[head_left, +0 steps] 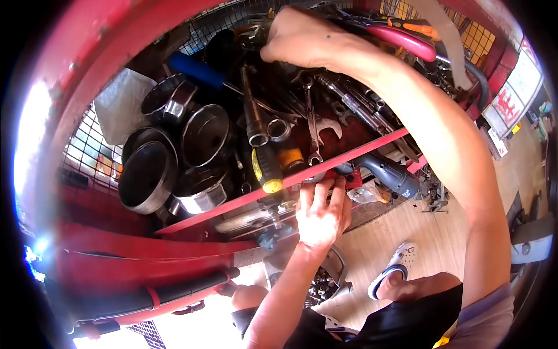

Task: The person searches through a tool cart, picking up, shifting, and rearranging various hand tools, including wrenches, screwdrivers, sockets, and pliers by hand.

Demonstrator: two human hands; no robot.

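Observation:
My right hand (293, 38) reaches across the top of a red tool tray, in among metal tools at the back. Its fingertips are hidden, so whether it grips something cannot be seen. My left hand (322, 212) lies at the tray's red front edge (349, 152), fingers stretched out over the shelf below; their tips are partly hidden. Close above it are a yellow-and-black screwdriver handle (267, 168) and an open-end wrench (329, 129). A combination wrench (310, 113) and a long socket (254, 119) lie between my hands.
Several round metal cups (204, 136) fill the tray's left side, near a blue-handled screwdriver (197, 70). Pliers with a red handle (401, 42) lie at the back right. A dark power tool (386, 174) sits on the lower shelf. My foot in a clog (401, 262) is below.

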